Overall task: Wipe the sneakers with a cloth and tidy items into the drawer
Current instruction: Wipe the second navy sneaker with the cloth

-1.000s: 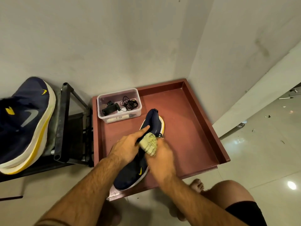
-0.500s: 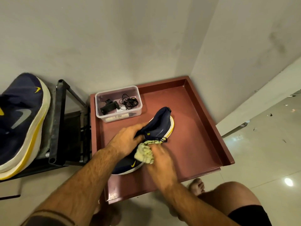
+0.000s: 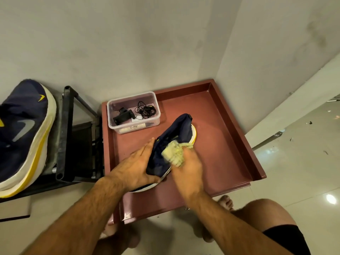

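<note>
1. Two hands work one navy sneaker [image 3: 176,137] in a reddish-brown drawer [image 3: 230,144] pulled open on the floor. The left hand [image 3: 136,168] clamps its toe end, fingers wrapped around the upper, apparently to steady the shoe against the rubbing.
2. The right hand [image 3: 187,172] has its fingers closed around a bunched pale-yellow cloth [image 3: 174,152], pressed to the shoe's side near the laces; the cloth is motion-blurred, which suggests a scrubbing stroke.
3. The second sneaker [image 3: 24,133] sits apart on a black rack [image 3: 64,133] to the left, outside the drawer; whether it has been wiped cannot be told.
4. A clear plastic box [image 3: 133,112] holding a coiled black cable [image 3: 146,110] and a small black gadget [image 3: 122,115] occupies the drawer's far-left corner, likely already tidied.
5. Against the view a second ago, the sneaker has swung round: its heel now points farther right, and its toe end has been drawn back from over the drawer's front edge. The cloth has moved up toward the heel side.
</note>
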